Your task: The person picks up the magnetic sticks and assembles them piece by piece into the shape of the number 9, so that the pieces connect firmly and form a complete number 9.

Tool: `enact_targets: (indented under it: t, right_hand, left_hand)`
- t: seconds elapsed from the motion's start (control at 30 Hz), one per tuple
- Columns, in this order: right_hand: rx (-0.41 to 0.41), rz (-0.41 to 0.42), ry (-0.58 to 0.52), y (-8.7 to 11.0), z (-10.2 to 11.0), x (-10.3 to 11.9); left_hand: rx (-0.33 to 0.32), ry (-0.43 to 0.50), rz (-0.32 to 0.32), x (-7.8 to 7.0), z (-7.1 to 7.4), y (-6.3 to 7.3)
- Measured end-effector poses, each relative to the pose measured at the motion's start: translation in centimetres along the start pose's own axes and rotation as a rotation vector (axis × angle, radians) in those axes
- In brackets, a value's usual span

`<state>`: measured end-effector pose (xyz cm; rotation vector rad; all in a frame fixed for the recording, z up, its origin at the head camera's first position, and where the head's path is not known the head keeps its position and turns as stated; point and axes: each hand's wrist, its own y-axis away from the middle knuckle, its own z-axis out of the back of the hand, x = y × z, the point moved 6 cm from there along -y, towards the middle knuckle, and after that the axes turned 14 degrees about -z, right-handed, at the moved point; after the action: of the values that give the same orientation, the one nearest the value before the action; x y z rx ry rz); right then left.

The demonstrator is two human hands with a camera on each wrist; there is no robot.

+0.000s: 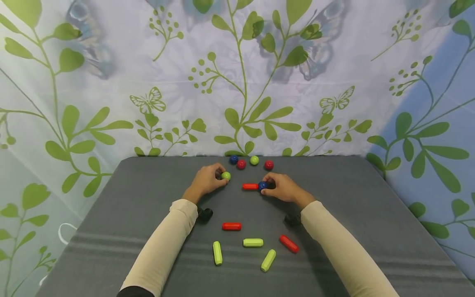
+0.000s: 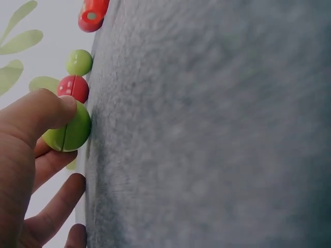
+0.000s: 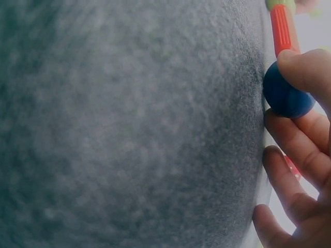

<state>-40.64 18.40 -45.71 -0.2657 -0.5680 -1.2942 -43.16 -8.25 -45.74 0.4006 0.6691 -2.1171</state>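
Between thumb and fingers, my left hand [image 1: 208, 178] pinches a light green ball [image 1: 226, 176]; in the left wrist view that green ball [image 2: 68, 129] shows a seam, close to the table surface. My right hand [image 1: 283, 186] pinches a dark blue ball [image 1: 263, 185] right at the right end of a red stick [image 1: 250, 187]. Seen from the right wrist, the blue ball [image 3: 287, 93] lines up with the red stick [image 3: 282, 30]. The stick's left end points toward the left hand, with a gap between it and the green ball in the head view.
Along the back edge lie a blue ball [image 1: 233, 159], a red ball [image 1: 241, 164], a green ball [image 1: 254, 160] and another red ball [image 1: 269, 165]. Nearer me are two red sticks [image 1: 231, 226] and three green sticks [image 1: 253, 242]. A patterned curtain [image 1: 245, 82] hangs behind the grey table [image 1: 148, 231].
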Motion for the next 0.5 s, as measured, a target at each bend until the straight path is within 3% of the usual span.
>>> enact_targets:
  t: [0.5]
  right_hand:
    - [0.001,-0.003,-0.007,0.3,0.1,0.3]
  left_hand:
    - [0.058,-0.003,-0.049,-1.3,-0.6,0.7]
